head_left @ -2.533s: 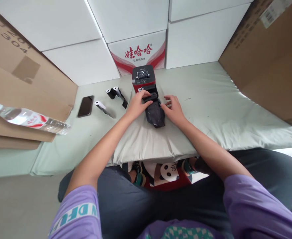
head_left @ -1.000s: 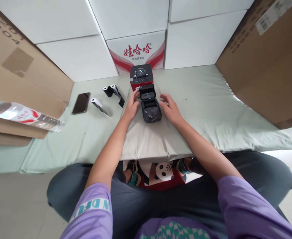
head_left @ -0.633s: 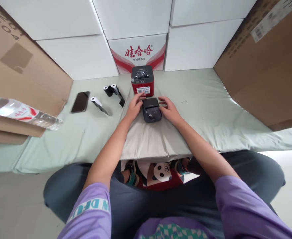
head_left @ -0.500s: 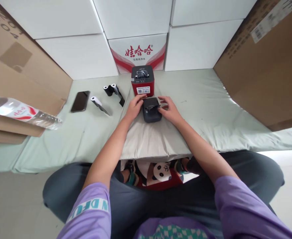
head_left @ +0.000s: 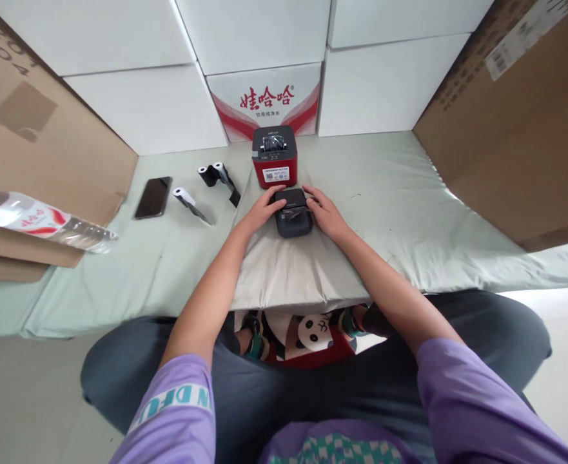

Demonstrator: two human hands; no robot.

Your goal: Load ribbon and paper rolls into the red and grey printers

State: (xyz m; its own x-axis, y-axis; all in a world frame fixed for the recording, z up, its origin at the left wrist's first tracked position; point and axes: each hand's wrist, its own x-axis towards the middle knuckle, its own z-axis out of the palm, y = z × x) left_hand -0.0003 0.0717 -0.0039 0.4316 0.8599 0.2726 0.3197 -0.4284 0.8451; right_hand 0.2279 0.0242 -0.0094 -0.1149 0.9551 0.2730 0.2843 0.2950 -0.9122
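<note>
Looks like pressing the lid down on the black box (head_left: 293,219), with the lid already lying flat. Sitting on the grey pillow (head_left: 288,277), right between both hands.

Left hand (head_left: 259,212) at 9 o'clock of the box, flat and open, fingertips resting on the top edge. Right hand (head_left: 325,212) at 3 o'clock, fingers loosely bent and touching the side, not wrapped around it. No real grip from either hand, just touching and pushing.

Next, probably: a firm, even push from both sides, straight down, with care not to let the box slide on the soft pillow.

Red box (head_left: 274,161) at 12 o'clock, just beside the black one. Paper rolls (head_left: 213,174) at 10 o'clock, well apart from the left hand. Phone (head_left: 153,196) farther out at 9 o'clock. Bottle (head_left: 37,219) far off at 9 o'clock, lying on cardboard.
</note>
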